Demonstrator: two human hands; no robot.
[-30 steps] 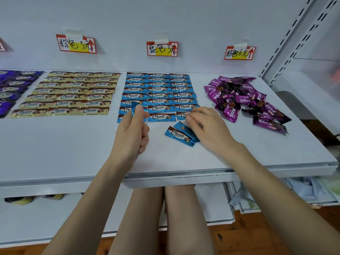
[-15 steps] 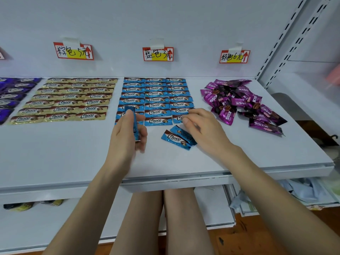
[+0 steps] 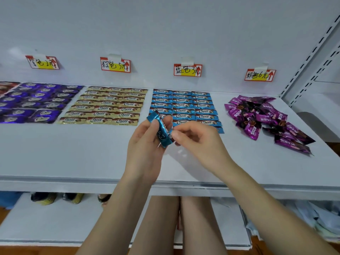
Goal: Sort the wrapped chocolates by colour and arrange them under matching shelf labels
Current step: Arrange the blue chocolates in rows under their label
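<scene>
Blue chocolates (image 3: 163, 133) stand gripped in the left hand (image 3: 145, 150), the right hand (image 3: 198, 142) pinching their edge.

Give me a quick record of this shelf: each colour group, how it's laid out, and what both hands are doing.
purple chocolates: neat rows, far left
gold chocolates: neat rows, right of purple
blue chocolates: neat rows, three columns
magenta chocolates: loose pile, unsorted, right end
left hand: grips held blue bars above the shelf
right hand: fingers curled, tips at the held bars' lower end; grip unclear
</scene>
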